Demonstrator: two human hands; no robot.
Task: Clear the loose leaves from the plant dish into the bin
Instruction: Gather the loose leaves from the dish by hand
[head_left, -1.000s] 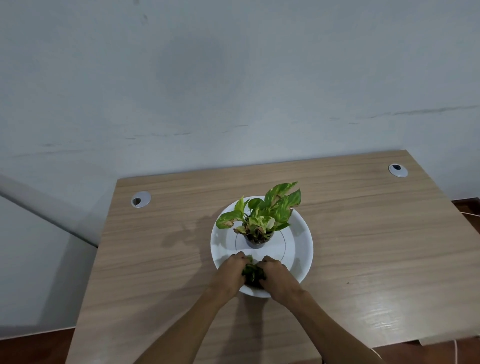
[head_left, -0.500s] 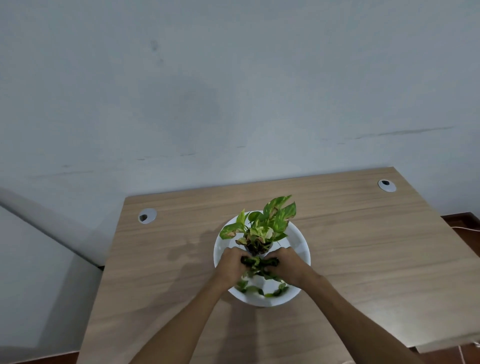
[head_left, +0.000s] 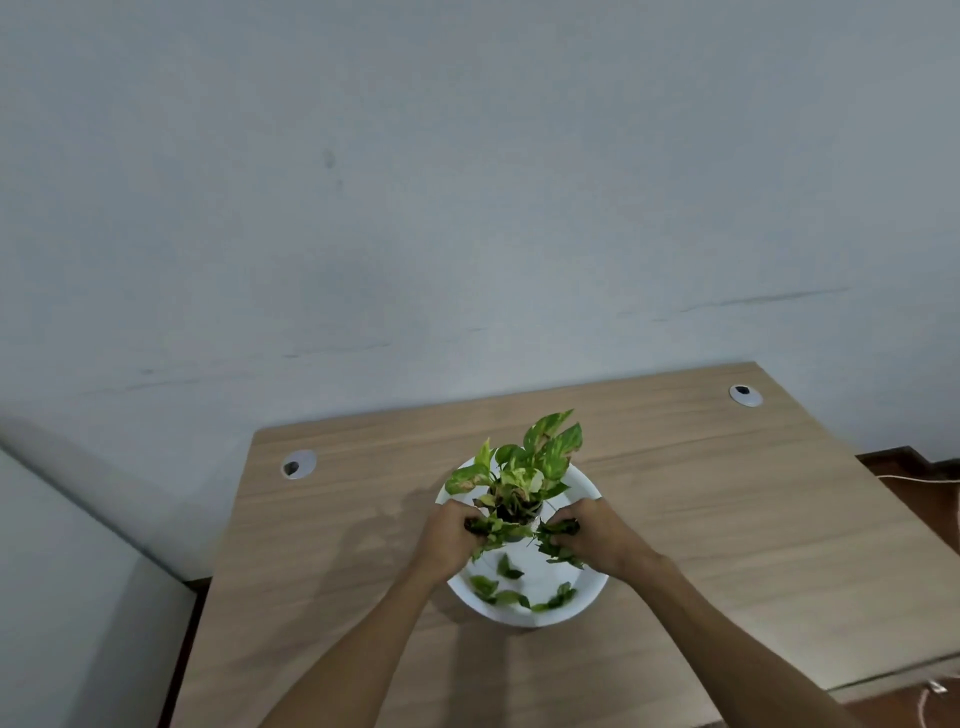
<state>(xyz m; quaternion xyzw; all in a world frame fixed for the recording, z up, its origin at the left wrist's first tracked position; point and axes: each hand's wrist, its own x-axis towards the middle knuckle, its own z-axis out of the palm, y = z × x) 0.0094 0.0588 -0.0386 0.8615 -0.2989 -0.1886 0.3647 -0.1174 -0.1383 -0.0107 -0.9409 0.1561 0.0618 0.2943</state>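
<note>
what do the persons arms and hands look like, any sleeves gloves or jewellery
Both forearms are bare as far as the frame shows: no sleeves in view. The left hand and right hand wear no gloves. No watch, bracelet or ring is visible, though the fingers are too blurred to rule out a thin ring.

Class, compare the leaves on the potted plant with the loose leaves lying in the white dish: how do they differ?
The potted plant's leaves stand raised on stems; the loose leaves lie flat and scattered on the white dish. The plant's leaves look larger, brighter and variegated; the loose ones look smaller, darker and blurred. Both are green and sit within the dish.
</note>
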